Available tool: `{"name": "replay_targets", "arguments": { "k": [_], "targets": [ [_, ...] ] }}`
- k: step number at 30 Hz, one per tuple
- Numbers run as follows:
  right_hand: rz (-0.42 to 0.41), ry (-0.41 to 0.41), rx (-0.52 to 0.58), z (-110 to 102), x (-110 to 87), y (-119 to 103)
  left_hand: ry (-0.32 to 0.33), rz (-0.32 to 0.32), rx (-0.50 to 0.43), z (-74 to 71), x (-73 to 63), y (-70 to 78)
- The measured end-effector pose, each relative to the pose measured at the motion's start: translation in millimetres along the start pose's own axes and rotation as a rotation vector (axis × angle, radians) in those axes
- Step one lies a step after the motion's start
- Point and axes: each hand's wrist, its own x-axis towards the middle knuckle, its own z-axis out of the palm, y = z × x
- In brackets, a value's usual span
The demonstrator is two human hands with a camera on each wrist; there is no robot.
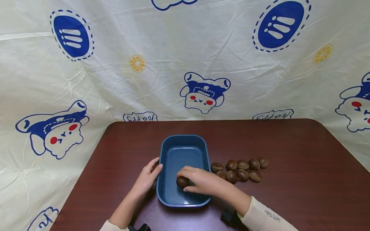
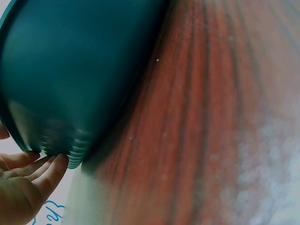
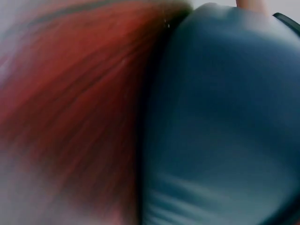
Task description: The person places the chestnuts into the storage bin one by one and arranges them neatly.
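Note:
A deep blue rectangular tray (image 1: 183,203) stands on the table, its inside bare apart from the right hand's work. My left hand (image 1: 146,176) holds its left side, thumb at the rim and fingers against the outer wall. In the left wrist view, those fingers (image 2: 49,171) touch the ribbed wall. Over the tray's lower half, my right hand (image 1: 199,180) grips a dark brown chestnut (image 1: 182,182) between thumb and fingers. Several more chestnuts (image 1: 242,175) lie in two rough rows just right of the tray. The right wrist view shows the tray's outer wall (image 3: 215,117) but not the chestnut.
The dark red-brown wooden table (image 1: 289,192) runs out to both sides of the tray. Behind its far edge hangs a pale cloth (image 1: 162,89) printed with cartoon figures. A black strap piece (image 1: 231,218) sits at the right wrist.

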Motion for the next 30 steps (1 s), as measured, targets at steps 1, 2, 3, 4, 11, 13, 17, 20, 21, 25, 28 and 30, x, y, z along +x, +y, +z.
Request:
{"name": "replay_targets", "arguments": {
  "k": [1,2,3,4,11,13,17,20,21,25,28,30],
  "targets": [
    [-0.003,-0.005,-0.004,1,2.2,-1,-0.001,0.002,-0.001,0.0,-0.1,0.1],
    [-0.007,-0.009,-0.004,3,4.3,-2,-0.001,0.002,-0.001,-0.1,-0.2,0.2],
    [-0.011,-0.016,-0.007,4,6.4,-3,0.000,0.003,0.000,-0.1,-0.4,0.3],
    [-0.013,-0.022,-0.009,5,8.5,-4,0.001,0.002,-0.001,-0.1,-0.6,0.4],
    [-0.029,-0.074,0.001,14,20.3,-5,0.009,-0.015,-0.031,0.9,-1.5,1.5],
    [-0.022,-0.090,0.010,16,22.6,-4,0.008,-0.017,-0.032,1.4,-1.4,1.6],
    [0.003,-0.124,0.042,19,26.3,-3,0.007,-0.019,-0.034,1.8,-1.3,1.9],
    [0.020,-0.148,0.070,21,28.7,-2,0.012,-0.016,-0.027,1.7,-0.9,0.8],
    [0.023,-0.156,0.078,21,29.3,-2,0.013,-0.014,-0.024,1.5,-0.7,0.4],
    [0.004,-0.175,0.098,23,31.3,-1,0.006,-0.005,-0.008,0.3,-0.2,-0.5],
    [-0.012,-0.188,0.116,25,32.3,0,-0.003,0.000,-0.003,-0.6,-0.8,0.3],
    [-0.017,-0.194,0.124,26,32.5,0,-0.006,0.001,-0.003,-0.8,-1.1,0.7]
  ]
}}
